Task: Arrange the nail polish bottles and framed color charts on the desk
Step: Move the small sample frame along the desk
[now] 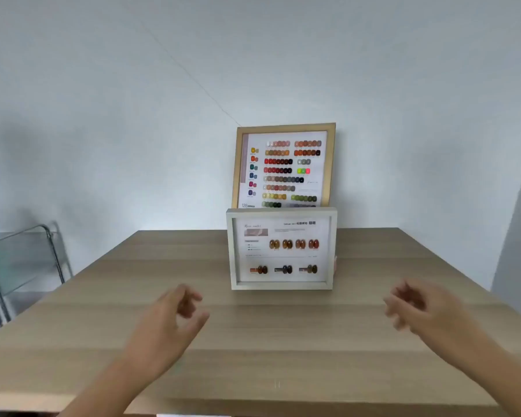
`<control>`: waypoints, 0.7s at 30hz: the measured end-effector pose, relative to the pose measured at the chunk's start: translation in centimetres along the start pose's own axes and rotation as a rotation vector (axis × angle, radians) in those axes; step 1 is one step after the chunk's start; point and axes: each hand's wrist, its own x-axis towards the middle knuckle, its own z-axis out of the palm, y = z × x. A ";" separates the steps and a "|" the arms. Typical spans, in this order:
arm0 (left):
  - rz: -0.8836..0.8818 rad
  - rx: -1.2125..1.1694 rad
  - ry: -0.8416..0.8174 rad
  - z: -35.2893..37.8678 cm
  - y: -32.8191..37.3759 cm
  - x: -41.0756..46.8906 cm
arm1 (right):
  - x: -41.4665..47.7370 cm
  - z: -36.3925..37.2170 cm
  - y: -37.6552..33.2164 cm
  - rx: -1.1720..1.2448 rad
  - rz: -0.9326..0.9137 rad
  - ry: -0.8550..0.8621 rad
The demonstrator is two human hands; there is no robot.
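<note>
A gold-framed color chart (283, 168) leans against the wall at the back of the wooden desk (103, 296). A smaller white-framed color chart (282, 249) stands upright in front of it and hides its lower edge. My left hand (172, 320) hovers over the desk, left of and nearer than the white frame, fingers loosely curled and holding nothing. My right hand (418, 308) hovers to the right of the frame, blurred, fingers apart and empty. I see no nail polish bottles.
A glass and metal side table (21, 260) stands off the desk's left edge. Pale walls meet in a corner behind the frames. A small pinkish thing (335, 264) peeks out behind the white frame's right edge.
</note>
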 end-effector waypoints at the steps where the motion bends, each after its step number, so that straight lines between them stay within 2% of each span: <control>1: -0.028 -0.051 0.015 0.9 -0.4 1.5 | 1.7 1.3 0.4 0.063 0.027 0.020; 4: -0.180 -0.197 -0.006 3.5 -0.8 5.0 | 5.4 4.9 0.9 0.136 0.125 0.030; 7: -0.260 -0.303 -0.088 6.9 -2.6 7.6 | 8.2 8.2 3.0 0.176 0.170 0.066; 14: -0.273 -0.455 -0.117 11.1 -5.8 12.1 | 11.5 11.3 6.0 0.145 0.117 0.112; 21: -0.248 -0.473 -0.112 12.5 -6.9 13.4 | 12.1 12.1 6.3 0.129 0.134 0.047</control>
